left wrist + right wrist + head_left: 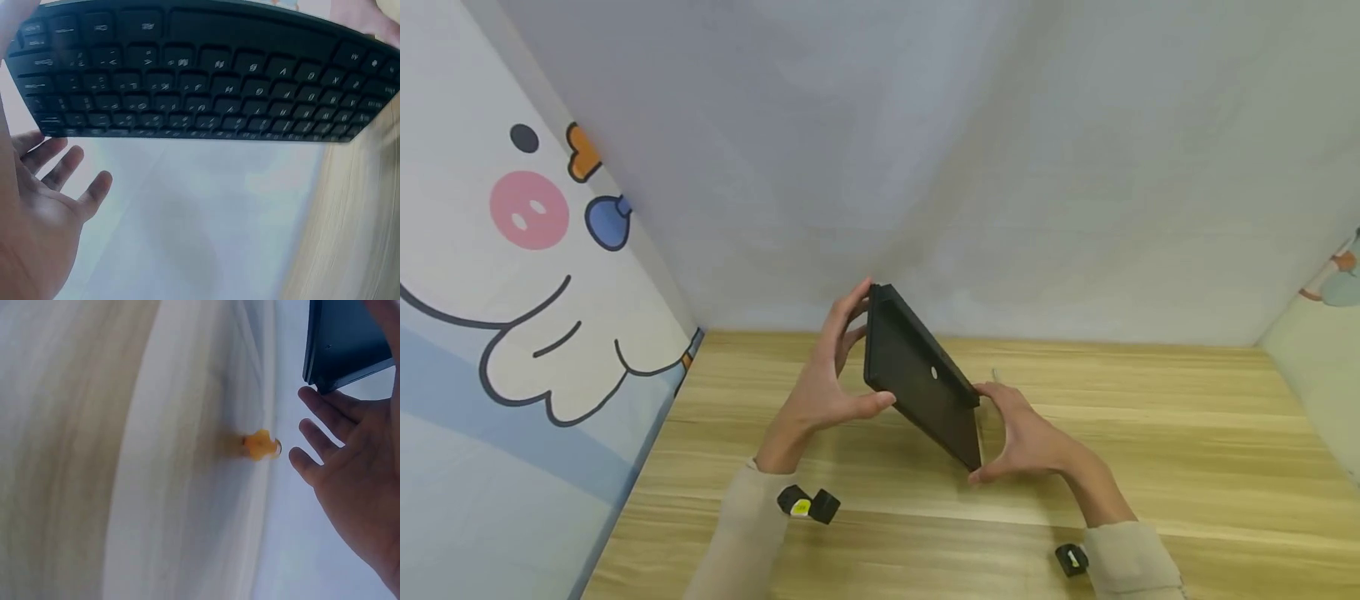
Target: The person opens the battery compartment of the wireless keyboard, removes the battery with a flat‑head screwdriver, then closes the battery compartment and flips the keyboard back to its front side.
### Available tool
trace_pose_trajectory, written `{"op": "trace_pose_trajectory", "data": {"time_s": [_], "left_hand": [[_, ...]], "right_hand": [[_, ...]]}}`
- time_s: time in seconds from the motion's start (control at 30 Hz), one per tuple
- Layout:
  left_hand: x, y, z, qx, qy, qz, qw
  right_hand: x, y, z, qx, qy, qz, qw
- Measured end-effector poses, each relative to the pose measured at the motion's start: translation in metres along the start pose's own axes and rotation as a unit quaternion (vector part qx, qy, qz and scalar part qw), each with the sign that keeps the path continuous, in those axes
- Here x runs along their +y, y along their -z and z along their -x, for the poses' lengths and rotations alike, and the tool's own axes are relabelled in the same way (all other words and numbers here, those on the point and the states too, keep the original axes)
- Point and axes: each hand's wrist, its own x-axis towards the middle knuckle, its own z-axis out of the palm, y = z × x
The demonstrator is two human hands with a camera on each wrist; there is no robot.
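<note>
A black keyboard (925,383) is held up above the table, tilted, its underside toward the head camera. Its rows of keys show in the left wrist view, where the keyboard (200,75) spans the top. My left hand (827,392) grips one end, thumb at the lower edge and fingers at the upper edge. At the other end my right hand (1022,437) holds it between thumb and fingers. The right wrist view shows only a corner of the keyboard (350,344), by the fingertips of the right hand (362,450).
An orange star-shaped piece with a small ring (259,445) lies on the wooden table (1150,433), near the back. A pale wall (1000,167) rises behind the table. To the left stands a panel with a cartoon print (475,333).
</note>
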Motion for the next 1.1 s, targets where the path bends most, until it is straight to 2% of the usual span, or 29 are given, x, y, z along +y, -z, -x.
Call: {"op": "trace_pose_trajectory", "data": {"time_s": [0.23, 0.4, 0.63, 0.8, 1.0, 1.1], "left_hand": [[-0.003, 0.020, 0.010, -0.018, 0.009, -0.068, 0.9975], [-0.008, 0.031, 0.018, -0.027, 0.033, -0.121, 0.9917], [-0.012, 0.046, 0.031, -0.054, 0.072, -0.205, 0.9746], [-0.022, 0.058, 0.040, -0.075, 0.103, -0.227, 0.9656], [-0.028, 0.065, 0.051, -0.098, 0.166, -0.269, 0.9436], [-0.030, 0.067, 0.055, -0.107, 0.192, -0.274, 0.9362]], "right_hand": [[0.006, 0.003, -0.002, -0.003, -0.014, 0.029, 0.9995], [0.011, 0.007, -0.003, -0.004, -0.026, 0.043, 0.9987], [0.016, 0.012, -0.003, 0.001, -0.017, 0.065, 0.9978], [0.016, 0.018, -0.002, -0.007, -0.019, 0.083, 0.9963], [0.013, 0.025, -0.003, -0.004, -0.019, 0.115, 0.9932], [0.012, 0.026, -0.003, -0.001, -0.012, 0.127, 0.9919]]}}
